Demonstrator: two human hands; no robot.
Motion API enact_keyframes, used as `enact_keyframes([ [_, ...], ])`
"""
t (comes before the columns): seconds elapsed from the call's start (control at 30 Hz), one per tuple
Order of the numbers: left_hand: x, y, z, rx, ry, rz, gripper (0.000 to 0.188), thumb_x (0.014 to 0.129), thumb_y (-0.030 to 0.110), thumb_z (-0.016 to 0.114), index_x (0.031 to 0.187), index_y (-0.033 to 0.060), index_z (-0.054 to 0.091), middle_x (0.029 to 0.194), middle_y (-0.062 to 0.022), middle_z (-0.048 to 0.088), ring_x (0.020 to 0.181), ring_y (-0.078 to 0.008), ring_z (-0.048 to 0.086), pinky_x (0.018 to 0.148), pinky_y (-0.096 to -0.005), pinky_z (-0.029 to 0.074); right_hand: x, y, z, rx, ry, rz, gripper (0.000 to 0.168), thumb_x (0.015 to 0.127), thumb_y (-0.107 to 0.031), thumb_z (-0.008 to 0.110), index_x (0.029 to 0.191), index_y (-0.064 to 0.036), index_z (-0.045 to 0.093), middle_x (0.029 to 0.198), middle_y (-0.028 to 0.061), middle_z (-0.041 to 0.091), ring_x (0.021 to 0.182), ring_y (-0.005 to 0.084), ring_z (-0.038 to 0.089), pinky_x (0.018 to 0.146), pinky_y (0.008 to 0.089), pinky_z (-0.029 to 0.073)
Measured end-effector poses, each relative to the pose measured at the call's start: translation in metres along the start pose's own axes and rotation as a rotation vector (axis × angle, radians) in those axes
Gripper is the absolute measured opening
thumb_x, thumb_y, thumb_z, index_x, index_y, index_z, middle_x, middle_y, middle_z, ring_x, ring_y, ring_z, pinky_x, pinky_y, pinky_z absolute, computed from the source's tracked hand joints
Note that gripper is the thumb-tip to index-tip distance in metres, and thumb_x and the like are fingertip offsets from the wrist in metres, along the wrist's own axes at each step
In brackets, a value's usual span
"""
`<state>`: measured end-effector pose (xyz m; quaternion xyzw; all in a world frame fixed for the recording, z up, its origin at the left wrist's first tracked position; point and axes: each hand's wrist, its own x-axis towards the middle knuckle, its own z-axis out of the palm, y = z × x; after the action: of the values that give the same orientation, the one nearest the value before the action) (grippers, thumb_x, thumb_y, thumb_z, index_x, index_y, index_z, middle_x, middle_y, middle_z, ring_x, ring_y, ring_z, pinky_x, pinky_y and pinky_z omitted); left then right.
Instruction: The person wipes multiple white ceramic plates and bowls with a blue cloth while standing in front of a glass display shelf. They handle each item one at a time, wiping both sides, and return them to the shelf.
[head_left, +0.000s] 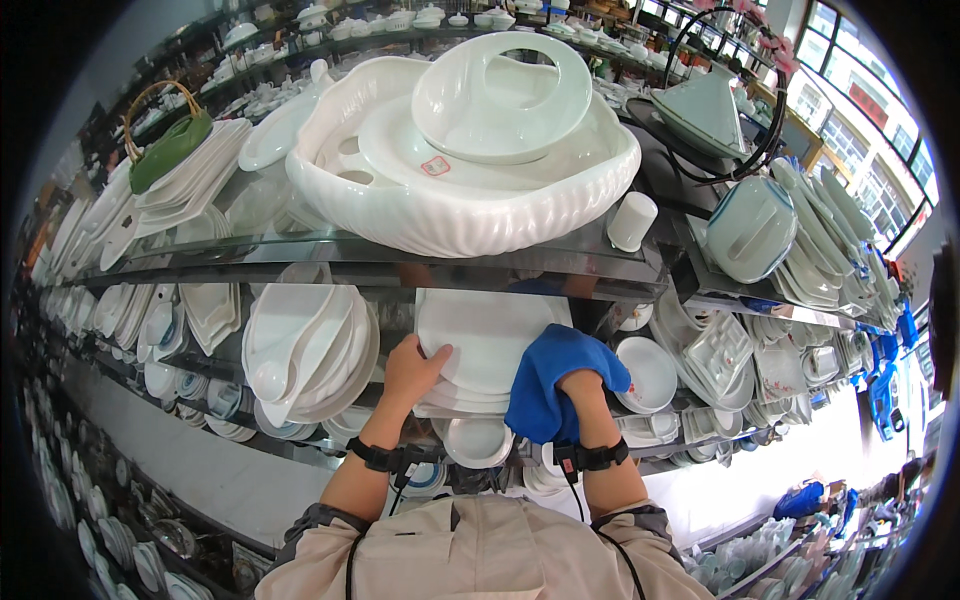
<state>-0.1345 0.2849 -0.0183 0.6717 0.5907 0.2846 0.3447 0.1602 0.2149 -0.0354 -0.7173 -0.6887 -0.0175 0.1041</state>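
Note:
A stack of white rectangular plates (480, 337) sits on the shelf below the glass top, straight before me. My left hand (412, 371) grips the left edge of the upper plate, thumb lying on its face. A blue cloth (547, 375) drapes over my right hand (581, 382) and hides most of its fingers. The cloth touches the right side of the plates. Left of my left hand stands a pile of white teardrop-shaped dishes (307, 345). To the right of the cloth is a round white plate with small red marks (645, 375).
Above, a large white fluted basin (450, 217) holds an oval plate and a bowl with a hole (502, 105). A small white cup (634, 221) stands near the glass shelf edge (375, 251). A green handled dish (169, 150) rests on plates at left; a blue-rimmed bowl (750, 229) sits at right.

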Motion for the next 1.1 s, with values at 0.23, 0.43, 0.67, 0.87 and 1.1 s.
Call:
enact_keyframes([
  [0.23,-0.005,0.01,0.001,-0.053,0.035,0.018,0.051,0.079,0.038,0.081,0.102,-0.0054,0.067,0.095,-0.0231,0.074,0.088,-0.0381,0.072,0.08,-0.0439,0.055,-0.001,0.014,0.021,0.01,0.023,-0.029,0.034,0.094,-0.032,0.054,0.104,-0.006,0.074,0.111,0.0219,0.073,0.102,0.0391,0.07,0.091,0.0458,0.056],
  [0.43,-0.002,0.004,0.013,-0.14,0.068,0.045,0.05,0.081,0.03,0.079,0.109,-0.0071,0.062,0.096,-0.0223,0.071,0.09,-0.0374,0.071,0.081,-0.0434,0.055,0.0,0.009,0.012,-0.042,-0.01,-0.007,0.034,0.093,-0.03,0.054,0.104,-0.005,0.074,0.111,0.0224,0.073,0.102,0.0397,0.071,0.091,0.0457,0.056],
  [0.67,0.008,-0.003,0.039,-0.911,-0.113,-0.148,0.047,0.091,-0.001,0.062,0.136,-0.0002,0.045,0.129,-0.0177,0.061,0.114,-0.0308,0.065,0.094,-0.0441,0.057,-0.001,0.002,-0.007,-0.066,-0.014,-0.077,0.032,0.093,-0.026,0.054,0.1,-0.003,0.075,0.108,0.0224,0.074,0.097,0.0397,0.072,0.088,0.0452,0.058],
  [0.87,0.002,0.006,0.037,-1.114,-0.156,-0.186,0.055,0.091,-0.006,0.058,0.142,0.0034,0.039,0.134,-0.0175,0.057,0.12,-0.0347,0.063,0.1,-0.051,0.056,-0.007,0.011,0.013,-0.007,0.076,-0.077,0.032,0.094,-0.029,0.055,0.103,-0.005,0.074,0.111,0.0202,0.073,0.102,0.0378,0.071,0.091,0.0445,0.056],
  [1.1,-0.016,0.001,0.027,-1.205,-0.137,-0.159,0.056,0.09,-0.007,0.058,0.142,0.0035,0.042,0.134,-0.0174,0.059,0.122,-0.0334,0.062,0.102,-0.0502,0.055,-0.018,0.002,-0.004,-0.07,0.131,-0.113,0.025,0.091,-0.027,0.06,0.097,-0.008,0.073,0.102,0.0167,0.073,0.094,0.0353,0.07,0.085,0.0443,0.055],
])
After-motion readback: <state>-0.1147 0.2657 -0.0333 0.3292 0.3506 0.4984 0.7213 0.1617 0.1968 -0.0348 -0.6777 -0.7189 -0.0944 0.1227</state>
